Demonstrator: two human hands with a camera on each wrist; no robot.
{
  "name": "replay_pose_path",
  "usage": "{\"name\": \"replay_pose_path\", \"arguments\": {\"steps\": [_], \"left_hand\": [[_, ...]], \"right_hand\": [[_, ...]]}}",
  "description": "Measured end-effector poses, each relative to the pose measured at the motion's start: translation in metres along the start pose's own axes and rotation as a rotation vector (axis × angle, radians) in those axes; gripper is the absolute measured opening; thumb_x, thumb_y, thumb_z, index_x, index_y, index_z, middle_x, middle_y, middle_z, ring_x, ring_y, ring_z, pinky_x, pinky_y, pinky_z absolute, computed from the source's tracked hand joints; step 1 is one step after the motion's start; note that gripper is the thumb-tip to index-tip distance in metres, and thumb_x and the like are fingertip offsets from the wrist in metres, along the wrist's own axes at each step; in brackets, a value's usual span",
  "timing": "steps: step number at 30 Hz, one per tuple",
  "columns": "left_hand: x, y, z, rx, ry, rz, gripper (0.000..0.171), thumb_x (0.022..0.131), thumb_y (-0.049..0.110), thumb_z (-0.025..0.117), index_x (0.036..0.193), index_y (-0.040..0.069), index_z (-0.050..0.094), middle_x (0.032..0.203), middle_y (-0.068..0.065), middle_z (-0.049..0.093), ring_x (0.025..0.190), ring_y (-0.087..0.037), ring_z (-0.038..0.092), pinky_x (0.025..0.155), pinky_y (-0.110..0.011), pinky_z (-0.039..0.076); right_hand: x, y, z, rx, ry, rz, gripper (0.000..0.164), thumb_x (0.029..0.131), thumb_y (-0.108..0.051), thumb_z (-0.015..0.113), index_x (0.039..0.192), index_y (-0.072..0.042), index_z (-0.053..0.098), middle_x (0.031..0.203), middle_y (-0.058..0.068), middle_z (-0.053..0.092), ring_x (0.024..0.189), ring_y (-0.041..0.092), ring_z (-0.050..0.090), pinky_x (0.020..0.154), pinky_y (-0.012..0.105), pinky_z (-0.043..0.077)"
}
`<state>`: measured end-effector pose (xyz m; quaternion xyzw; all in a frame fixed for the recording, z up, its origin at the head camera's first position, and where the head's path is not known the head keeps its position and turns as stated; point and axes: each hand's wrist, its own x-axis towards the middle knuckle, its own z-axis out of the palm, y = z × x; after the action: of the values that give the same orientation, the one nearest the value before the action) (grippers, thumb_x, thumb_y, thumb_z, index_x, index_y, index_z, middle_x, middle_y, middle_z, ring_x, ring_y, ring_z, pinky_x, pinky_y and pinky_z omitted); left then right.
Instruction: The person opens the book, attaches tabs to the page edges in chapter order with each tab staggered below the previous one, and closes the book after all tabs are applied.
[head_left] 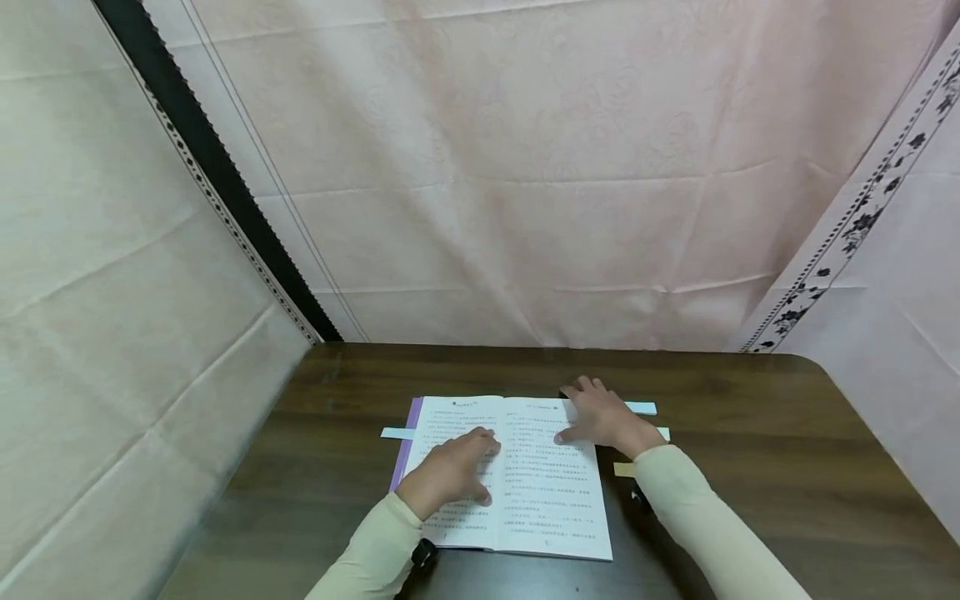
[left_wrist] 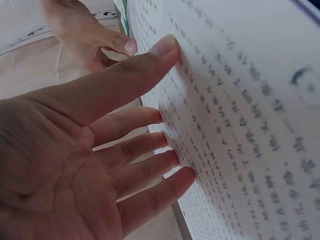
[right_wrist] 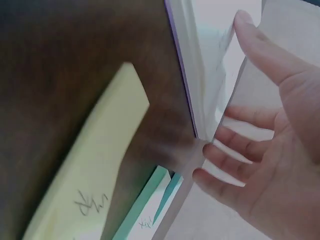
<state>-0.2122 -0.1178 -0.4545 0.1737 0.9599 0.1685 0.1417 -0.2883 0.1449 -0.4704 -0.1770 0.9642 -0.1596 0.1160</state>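
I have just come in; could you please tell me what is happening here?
A book lies open on a dark table. A person's left hand touches the left page, while the right hand is at the book's upper right corner, its thumb over the right page. A pale blue strip sticks out at the left edge, and a yellow strip lies beside the right edge.

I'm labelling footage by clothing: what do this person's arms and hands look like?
The left sleeve and right sleeve are long, plain and pale yellow-green. The left hand and right hand wear no gloves, and no rings show. A small black item shows by the left sleeve, a dark item by the right; neither is identifiable.
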Motion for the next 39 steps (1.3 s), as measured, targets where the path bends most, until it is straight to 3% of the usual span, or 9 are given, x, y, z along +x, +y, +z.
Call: {"name": "replay_pose_path", "arguments": {"steps": [7, 15, 19, 23, 28, 31, 34, 37, 39], "left_hand": [[-0.002, 0.002, 0.003, 0.002, 0.001, -0.014, 0.076, 0.065, 0.011, 0.102, 0.134, 0.008, 0.071, 0.15, -0.008, 0.06, 0.133, -0.033, 0.061, 0.104, -0.062, 0.051], [-0.001, 0.004, 0.003, -0.002, 0.008, -0.02, 0.075, 0.064, 0.01, 0.102, 0.133, 0.009, 0.072, 0.15, -0.007, 0.061, 0.133, -0.034, 0.062, 0.103, -0.063, 0.05], [-0.001, 0.004, 0.002, 0.011, 0.008, -0.023, 0.075, 0.064, 0.011, 0.102, 0.132, 0.009, 0.073, 0.15, -0.007, 0.061, 0.132, -0.034, 0.062, 0.102, -0.063, 0.051], [0.001, 0.005, 0.001, 0.031, 0.011, -0.023, 0.075, 0.064, 0.012, 0.102, 0.133, 0.009, 0.072, 0.148, -0.006, 0.062, 0.13, -0.032, 0.063, 0.102, -0.062, 0.051], [0.001, 0.003, 0.002, 0.072, -0.018, 0.033, 0.074, 0.071, 0.017, 0.1, 0.137, 0.013, 0.067, 0.144, -0.004, 0.062, 0.111, -0.025, 0.068, 0.092, -0.055, 0.056], [-0.003, -0.001, 0.003, 0.079, -0.073, 0.052, 0.077, 0.08, 0.024, 0.094, 0.148, 0.019, 0.059, 0.157, -0.006, 0.052, 0.129, -0.027, 0.062, 0.097, -0.058, 0.053], [-0.008, -0.003, 0.007, 0.063, -0.11, 0.047, 0.08, 0.088, 0.036, 0.087, 0.158, 0.025, 0.05, 0.17, -0.011, 0.036, 0.152, -0.032, 0.041, 0.107, -0.062, 0.047], [-0.009, -0.001, 0.013, 0.072, -0.093, 0.049, 0.078, 0.092, 0.045, 0.081, 0.16, 0.027, 0.047, 0.17, -0.015, 0.033, 0.153, -0.033, 0.039, 0.106, -0.061, 0.047], [-0.01, 0.003, 0.017, 0.08, -0.06, 0.04, 0.075, 0.094, 0.046, 0.079, 0.159, 0.028, 0.049, 0.169, -0.016, 0.035, 0.152, -0.034, 0.041, 0.106, -0.062, 0.046]], "right_hand": [[-0.005, -0.003, 0.004, -0.02, 0.007, -0.024, 0.078, 0.087, -0.039, 0.088, 0.149, -0.002, 0.058, 0.157, 0.024, 0.047, 0.148, 0.051, 0.036, 0.117, 0.073, 0.028], [-0.015, -0.017, 0.004, -0.204, 0.076, -0.048, 0.064, 0.091, -0.037, 0.084, 0.142, -0.004, 0.064, 0.147, 0.018, 0.057, 0.138, 0.043, 0.048, 0.11, 0.068, 0.039], [-0.012, -0.016, 0.004, -0.202, 0.081, -0.046, 0.069, 0.09, -0.038, 0.085, 0.145, -0.004, 0.061, 0.146, 0.019, 0.057, 0.137, 0.043, 0.048, 0.11, 0.068, 0.039], [-0.003, -0.007, -0.001, -0.123, 0.074, -0.055, 0.082, 0.088, -0.039, 0.087, 0.153, -0.004, 0.052, 0.154, 0.024, 0.051, 0.143, 0.048, 0.044, 0.113, 0.071, 0.035], [-0.001, 0.004, -0.006, 0.215, 0.133, 0.004, 0.08, 0.096, -0.034, 0.08, 0.159, -0.002, 0.042, 0.16, 0.026, 0.046, 0.145, 0.048, 0.044, 0.112, 0.066, 0.041], [-0.008, 0.002, -0.003, 0.547, 0.155, 0.032, 0.074, 0.106, -0.037, 0.066, 0.162, -0.001, 0.034, 0.16, 0.027, 0.043, 0.141, 0.045, 0.05, 0.111, 0.061, 0.045], [-0.022, -0.008, 0.005, 0.932, 0.13, 0.05, 0.073, 0.112, -0.048, 0.047, 0.167, -0.007, 0.021, 0.16, 0.023, 0.043, 0.138, 0.037, 0.051, 0.115, 0.052, 0.04], [-0.04, -0.021, 0.017, 1.25, 0.106, 0.093, 0.076, 0.111, -0.06, 0.032, 0.169, -0.016, 0.014, 0.158, 0.016, 0.044, 0.132, 0.027, 0.05, 0.113, 0.04, 0.038], [-0.052, -0.031, 0.026, 1.375, 0.08, 0.137, 0.078, 0.107, -0.07, 0.027, 0.17, -0.024, 0.016, 0.157, 0.017, 0.045, 0.13, 0.026, 0.052, 0.109, 0.037, 0.042]]}}
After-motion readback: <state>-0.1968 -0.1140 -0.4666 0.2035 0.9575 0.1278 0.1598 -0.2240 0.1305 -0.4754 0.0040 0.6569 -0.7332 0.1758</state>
